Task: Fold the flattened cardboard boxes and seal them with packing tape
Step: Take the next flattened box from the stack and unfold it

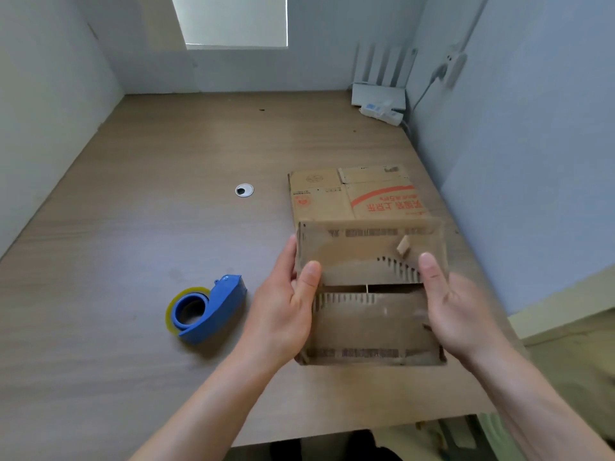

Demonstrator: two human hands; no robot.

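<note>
Cardboard box (366, 324), folded into shape, sits toward 4 o'clock on the counter (133, 227), close to its near edge. Its two top flaps are turned down and almost meet, with a narrow dark gap between them running from 9 to 3 o'clock. The left hand (283, 311) takes the box's 9 o'clock side: its grip is closed on the box, thumb lying across the far flap and the fingers wrapped round the wall behind. The right hand (456, 314) holds the 3 o'clock side the same way, thumb on the far flap, palm against the wall. Its fingers are hidden behind the box, and that side is blurred.

At 12 o'clock from the held box, just beyond it, a flattened box (332, 201) with red print lies on the counter. At 9 o'clock, apart from the left hand, lies a blue tape dispenser (213, 307) loaded with a roll of clear tape. A round cable grommet (244, 190) sits at mid-counter. In the 1 o'clock corner stand a white router (379, 94) and a power strip (382, 113).
</note>
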